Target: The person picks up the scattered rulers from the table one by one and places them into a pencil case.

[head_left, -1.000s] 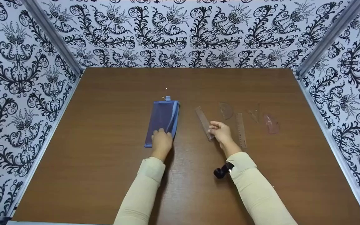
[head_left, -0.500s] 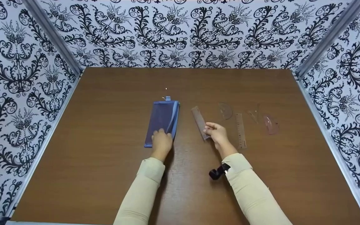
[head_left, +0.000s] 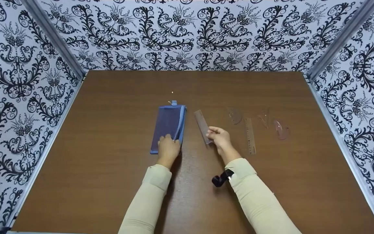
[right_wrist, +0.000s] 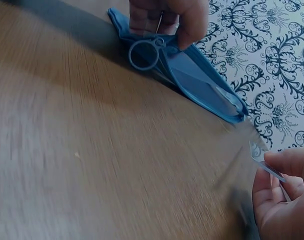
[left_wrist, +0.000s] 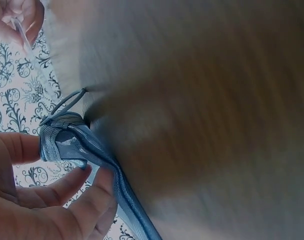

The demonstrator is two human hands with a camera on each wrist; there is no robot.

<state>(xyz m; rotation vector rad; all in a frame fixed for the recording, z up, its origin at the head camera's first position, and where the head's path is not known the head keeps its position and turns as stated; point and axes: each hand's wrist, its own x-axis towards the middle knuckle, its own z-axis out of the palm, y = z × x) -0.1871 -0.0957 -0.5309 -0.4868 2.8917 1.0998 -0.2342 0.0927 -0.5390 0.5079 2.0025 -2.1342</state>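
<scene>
A blue mesh zipper pouch (head_left: 167, 120) lies on the table, its zipper side gaping. My left hand (head_left: 168, 148) grips the pouch's near end; in the left wrist view thumb and fingers (left_wrist: 99, 192) hold the blue edge, close to the zipper's ring pull (right_wrist: 144, 55). To the right of the pouch, my right hand (head_left: 220, 139) pinches the near end of a clear flat ruler-like strip (head_left: 202, 124), which points away from me. In the right wrist view the strip (right_wrist: 267, 167) sits between thumb and fingers.
On the right of the table lie a clear protractor (head_left: 235, 116), a clear ruler (head_left: 250, 136), a clear set square (head_left: 264, 119) and a pinkish transparent curved piece (head_left: 281, 130). Patterned walls (head_left: 180, 35) border the back and sides of the brown table (head_left: 115, 97).
My right hand has moved left with the clear strip, bringing it nearer the pouch. The left hand stays at the pouch's near end, almost unmoved.
</scene>
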